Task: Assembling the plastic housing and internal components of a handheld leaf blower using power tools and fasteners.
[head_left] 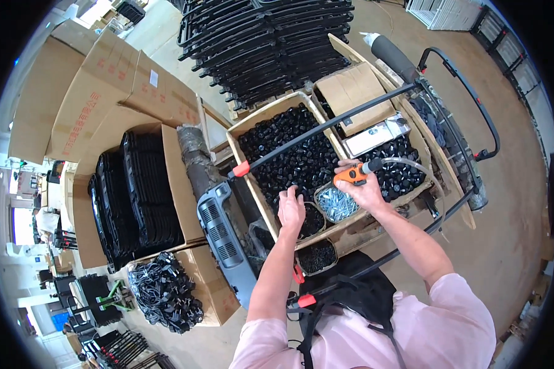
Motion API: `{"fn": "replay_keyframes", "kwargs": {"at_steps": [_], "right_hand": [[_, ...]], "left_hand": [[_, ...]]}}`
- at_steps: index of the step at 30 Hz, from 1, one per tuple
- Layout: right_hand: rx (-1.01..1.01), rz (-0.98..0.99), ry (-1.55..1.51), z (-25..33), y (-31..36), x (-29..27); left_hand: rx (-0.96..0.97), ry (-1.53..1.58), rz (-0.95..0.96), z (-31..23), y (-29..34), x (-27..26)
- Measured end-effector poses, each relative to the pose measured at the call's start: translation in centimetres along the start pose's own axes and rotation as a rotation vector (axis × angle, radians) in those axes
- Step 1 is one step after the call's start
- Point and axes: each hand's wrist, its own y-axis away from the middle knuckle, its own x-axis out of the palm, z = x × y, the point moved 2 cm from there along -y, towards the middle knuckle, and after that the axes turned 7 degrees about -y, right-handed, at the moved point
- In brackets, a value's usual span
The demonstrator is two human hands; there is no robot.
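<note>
My right hand grips an orange air screwdriver with a pale hose running off its grey end. Below the tool sits a small tub of silver screws. My left hand is at the near edge of a large bin of black plastic caps. Its fingers are curled together; what they may hold is too small to make out. Beside that wrist is a small tub of dark screws. A black tubular frame with red corner pieces lies across the bins, joined to a grey vented cover.
An open carton of black plastic parts stands left, with a heap of black cables nearer me. Stacked black frames rise at the far side. A cardboard piece and white box lie over the right bin.
</note>
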Motion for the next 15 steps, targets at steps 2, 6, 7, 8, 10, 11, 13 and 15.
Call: {"fn": "replay_keyframes", "kwargs": {"at_steps": [2,6,7,8,10,11,13,15], "right_hand": [[0.076,0.002,0.007,-0.5,-0.4,-0.5],[0.176,-0.044,0.016,-1.3,-1.5,-1.9],[0.179,-0.040,-0.007,-2.2,-2.1,-1.7],[0.192,-0.032,-0.018,-2.7,-2.7,-1.4],[0.219,-0.035,-0.007,-3.6,-3.8,-0.5],[0.228,-0.031,0.004,-4.9,-4.4,0.1],[0.224,-0.054,-0.011,-7.4,-5.2,-0.3],[0.226,-0.071,0.034,-9.3,-6.2,-0.1]], "left_hand": [[-0.102,-0.079,0.062,-0.2,-2.2,0.9],[-0.116,-0.211,0.164,-2.7,-5.0,2.7],[-0.122,-0.285,0.180,-2.6,-5.5,3.1],[-0.093,-0.360,0.204,-2.5,-5.9,3.5],[-0.111,-0.390,0.214,-2.0,-6.8,4.1],[-0.132,-0.420,0.223,-1.4,-7.0,4.2],[-0.110,-0.431,0.229,-2.1,-7.1,4.5],[-0.088,-0.367,0.235,-2.4,-6.9,4.1]]}}
